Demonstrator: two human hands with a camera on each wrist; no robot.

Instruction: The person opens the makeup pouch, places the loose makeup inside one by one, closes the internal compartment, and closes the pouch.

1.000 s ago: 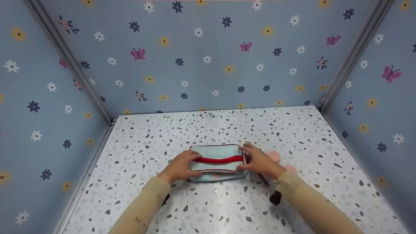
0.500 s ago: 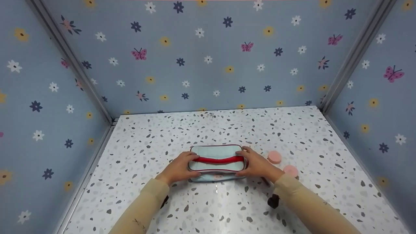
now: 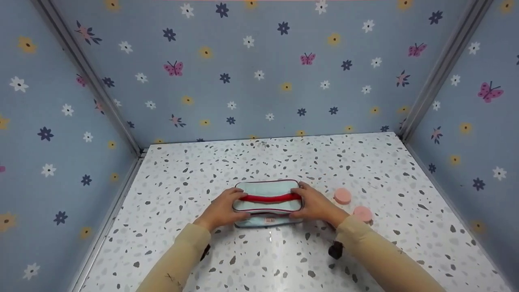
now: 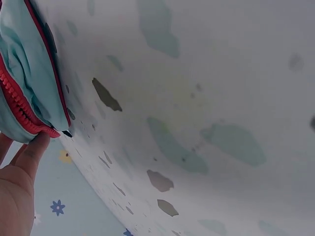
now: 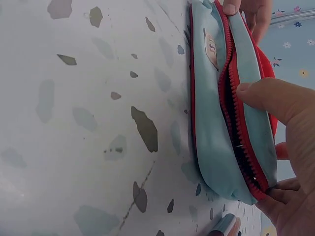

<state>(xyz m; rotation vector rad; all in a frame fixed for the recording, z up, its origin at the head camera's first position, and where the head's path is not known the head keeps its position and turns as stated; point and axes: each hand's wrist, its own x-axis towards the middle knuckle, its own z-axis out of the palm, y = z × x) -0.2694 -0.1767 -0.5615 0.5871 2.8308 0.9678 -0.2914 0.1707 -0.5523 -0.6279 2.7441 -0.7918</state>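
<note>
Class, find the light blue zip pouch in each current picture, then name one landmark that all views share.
Head: the light blue zip pouch sits below centre, between the left hand and right hand.
Left wrist: upper left, cut off by the left edge.
Right wrist: right of centre, running down from the top edge.
Shared landmark: the speckled white tabletop.

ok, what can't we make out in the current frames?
Pouch contents: dark inside the open zip, right wrist view.
Label lettering: too small, head view.
Silver-banded cylinder: cut off by the bottom edge, right wrist view.
Left hand: partly cut off by the left edge, left wrist view.
</note>
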